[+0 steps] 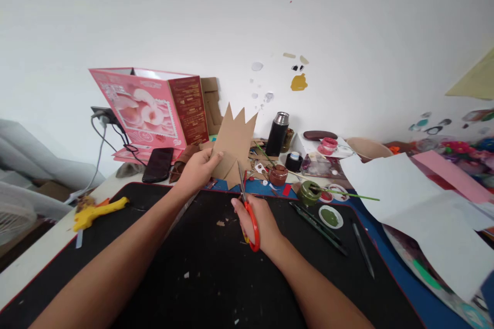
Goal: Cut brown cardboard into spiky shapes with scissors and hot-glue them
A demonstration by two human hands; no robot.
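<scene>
A piece of brown cardboard (234, 136) stands raised above the mat, its upper edge cut into several pointed teeth. My left hand (198, 167) grips it at its left side, thumb on the near face. In my right hand (260, 221) is a pair of scissors (253, 226) with red handles, my fingers closed round the loops. The blades point up and meet the cardboard's lower right part, where a slanting cut line shows. Whether the blades are parted is hard to make out.
A black mat (216, 277) with small scraps lies below. Around it are a yellow glue gun (98, 212), a phone (158, 164), a pink box (146, 108), a black thermos (277, 133), a green paint jar (309, 194), pens (320, 229) and white paper (417, 211).
</scene>
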